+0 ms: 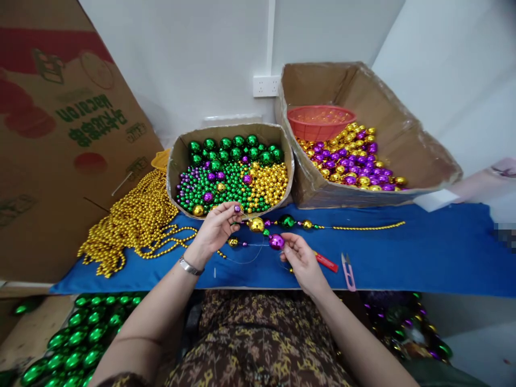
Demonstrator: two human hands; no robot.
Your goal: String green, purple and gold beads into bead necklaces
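My left hand [215, 226] pinches a small purple bead [237, 208] between thumb and finger, just in front of the bead box. A large purple bead [276, 242] is held by the fingertips of my right hand [300, 260]. Thin clear thread runs near both hands, with a small green bead [266, 233] close by the large purple one. Behind the hands, a large gold bead [256, 224] and a large green bead [287, 221] lie along a strand that ends in a gold bead chain [368, 227] at the right.
On the blue cloth [427, 258] lie pink thread snips [348, 272] and a red strip [325, 262]. A heap of gold bead chains [137, 220] is at left. Behind stand a box of mixed beads [171, 177] and a larger carton [314, 194] with a red basket [318, 122].
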